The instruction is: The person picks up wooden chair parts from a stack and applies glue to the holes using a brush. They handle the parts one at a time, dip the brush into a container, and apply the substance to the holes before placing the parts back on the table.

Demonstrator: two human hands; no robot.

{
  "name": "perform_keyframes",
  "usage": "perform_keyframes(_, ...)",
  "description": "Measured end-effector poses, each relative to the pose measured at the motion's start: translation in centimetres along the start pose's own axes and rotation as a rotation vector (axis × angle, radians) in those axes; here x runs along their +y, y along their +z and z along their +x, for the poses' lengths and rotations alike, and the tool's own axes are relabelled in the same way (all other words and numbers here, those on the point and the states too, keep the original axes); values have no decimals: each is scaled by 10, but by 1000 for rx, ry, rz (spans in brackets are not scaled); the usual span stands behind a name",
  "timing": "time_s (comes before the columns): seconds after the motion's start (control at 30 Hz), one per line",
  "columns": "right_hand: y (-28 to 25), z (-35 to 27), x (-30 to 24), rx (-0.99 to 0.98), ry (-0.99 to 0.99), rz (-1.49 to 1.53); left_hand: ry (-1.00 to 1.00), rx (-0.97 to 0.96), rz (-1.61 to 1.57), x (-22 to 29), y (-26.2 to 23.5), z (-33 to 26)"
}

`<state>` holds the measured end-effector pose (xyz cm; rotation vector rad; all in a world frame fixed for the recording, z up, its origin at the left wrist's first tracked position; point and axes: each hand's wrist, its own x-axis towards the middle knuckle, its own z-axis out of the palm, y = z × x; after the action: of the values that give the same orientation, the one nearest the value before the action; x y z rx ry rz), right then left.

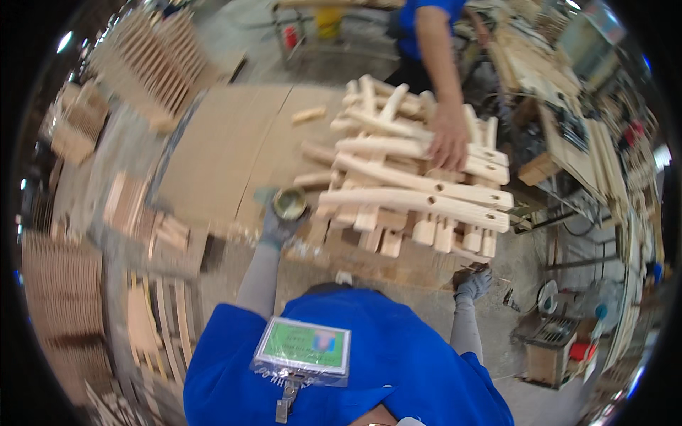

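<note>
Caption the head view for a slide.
Gloved left hand lifts a small tin beside stacked wooden parts; co-worker's hand rests on them.

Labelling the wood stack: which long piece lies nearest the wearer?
The long wooden piece at the stack's near edge, running left to right with two dark holes in its face. The others lie behind it, toward the co-worker's hand.

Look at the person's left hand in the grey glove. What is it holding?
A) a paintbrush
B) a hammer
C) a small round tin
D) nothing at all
C: the gloved left hand is closed around a small round tin, held up beside the stack of wooden pieces on the workbench.
</note>
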<state>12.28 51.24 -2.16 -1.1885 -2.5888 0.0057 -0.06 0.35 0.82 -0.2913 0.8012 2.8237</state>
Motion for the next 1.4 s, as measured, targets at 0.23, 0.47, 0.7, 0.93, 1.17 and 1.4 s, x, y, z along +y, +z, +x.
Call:
perform_keyframes(0.23, 10, -3, 16, 104, -118, 136, -53, 98, -129, -7, -2, -18)
perform_keyframes(0.47, 3, 4, 12, -101, -63, 188, -95, 219, -101, -15, -11, -37)
perform_keyframes(0.7, -18, 15, 33, -192, 145, 764, -141, 249, -160, -17, -5, -36)
perform_keyframes(0.93, -59, 26, 22, -3, 85, 816, -107, 272, -74, -5, -3, -35)
perform_keyframes(1.17, -167, -24, -70, 44, -304, 1119, 70, 252, -100, 71, -7, -11)
perform_keyframes(1.4, -218, -107, -201, -50, -591, 991, 219, 123, 282, 157, -14, 157)
